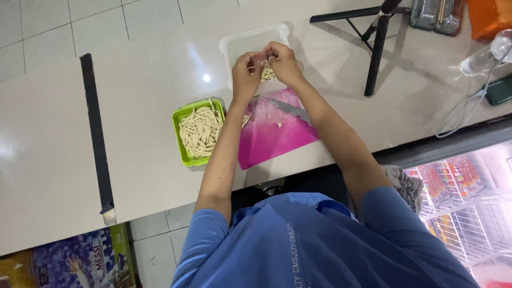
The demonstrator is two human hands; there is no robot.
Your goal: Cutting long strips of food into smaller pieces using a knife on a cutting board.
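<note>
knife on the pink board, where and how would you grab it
Probably by the handle. The knife lies flat on the pink cutting board, grey blade running from upper left to lower right. Its lower-right end, near the right forearm, looks like the handle, though it is hard to make out. Come from the right, above, closing around that end and staying off the blade. Both hands, left hand and right hand, are busy over the clear container.

Both arms stretched forward, left hand and right hand touching, fingers pinched
</note>
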